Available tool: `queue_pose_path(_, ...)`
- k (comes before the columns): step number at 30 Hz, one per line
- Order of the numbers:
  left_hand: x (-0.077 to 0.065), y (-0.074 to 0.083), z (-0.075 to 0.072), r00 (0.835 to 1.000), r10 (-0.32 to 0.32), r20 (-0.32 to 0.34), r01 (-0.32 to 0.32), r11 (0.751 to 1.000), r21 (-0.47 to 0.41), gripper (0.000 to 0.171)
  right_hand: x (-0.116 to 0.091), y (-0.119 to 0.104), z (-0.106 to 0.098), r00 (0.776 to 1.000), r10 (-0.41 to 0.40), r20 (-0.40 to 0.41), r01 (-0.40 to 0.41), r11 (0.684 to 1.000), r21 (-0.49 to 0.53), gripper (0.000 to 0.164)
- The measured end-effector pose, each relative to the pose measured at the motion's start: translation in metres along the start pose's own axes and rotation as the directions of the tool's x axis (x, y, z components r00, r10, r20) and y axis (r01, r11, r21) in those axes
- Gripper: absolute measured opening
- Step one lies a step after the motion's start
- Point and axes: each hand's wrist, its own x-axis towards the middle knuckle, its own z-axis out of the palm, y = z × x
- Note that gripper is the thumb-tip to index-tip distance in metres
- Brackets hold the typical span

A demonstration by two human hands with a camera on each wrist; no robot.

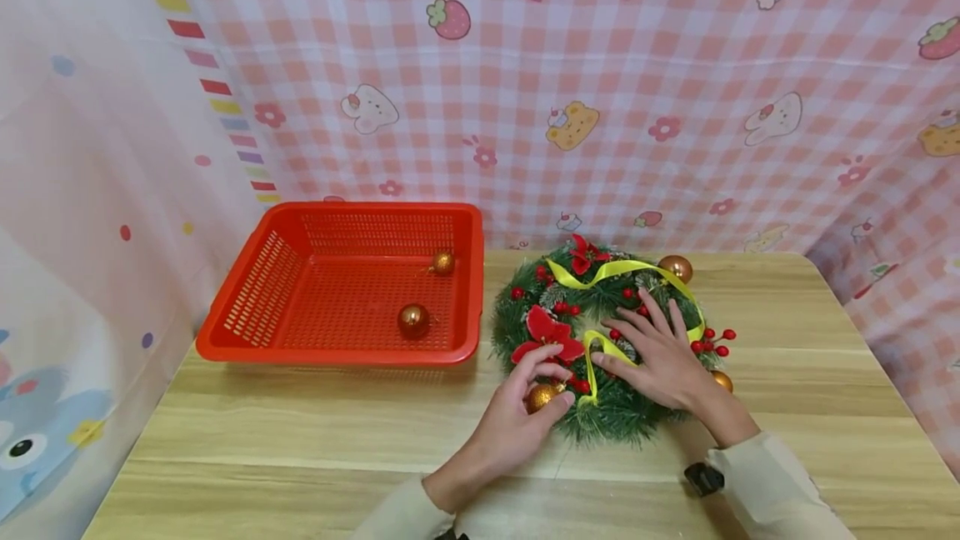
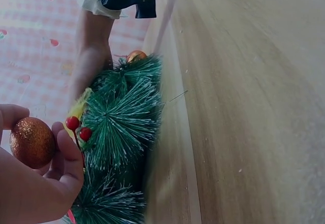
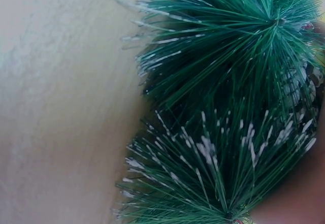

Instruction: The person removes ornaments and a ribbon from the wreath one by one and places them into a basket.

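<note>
A green Christmas wreath [image 1: 611, 422] lies on the table, trimmed with red flowers [image 1: 546, 325], red berries [image 1: 712, 347] and a yellow ribbon [image 1: 600, 275]. At its near left edge my left hand [image 1: 504, 422] holds a gold glitter bauble [image 2: 32, 142] between thumb and fingers. My right hand [image 1: 666, 363] rests on the wreath's right side with fingers spread, its thumb by the ribbon. Pine needles [image 3: 218, 76] fill much of the right wrist view, where little of that hand shows. Shiny copper and gold baubles sit at the wreath's far right [image 1: 676, 268] and right edge.
A red plastic basket [image 1: 337, 355] stands left of the wreath. Inside it are a shiny copper bauble [image 1: 413, 321] and a small glitter bauble [image 1: 443, 262]. A checked curtain [image 1: 510, 90] hangs behind the wooden table [image 1: 300, 440].
</note>
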Motion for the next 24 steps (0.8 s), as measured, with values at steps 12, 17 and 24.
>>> queue_pose_path(12, 0.008, 0.002, -0.01, 0.997, -0.042, 0.058, 0.049, 0.991, -0.126, 0.056, 0.001, -0.002, -0.002, 1.0, 0.01, 0.022, -0.009, 1.0, -0.004, 0.066)
queue_pose_path(17, 0.007, 0.004, -0.017, 0.995, -0.081, 0.061, 0.091, 0.977, -0.191, 0.057, 0.001, -0.001, -0.002, 1.0, 0.012, 0.024, -0.012, 1.0, -0.011, 0.066)
queue_pose_path(24, 0.003, -0.001, -0.024, 0.989, -0.112, 0.1, 0.132, 0.963, -0.234, 0.057, 0.001, 0.0, -0.002, 1.0, 0.011, 0.027, -0.01, 1.0, -0.013, 0.067)
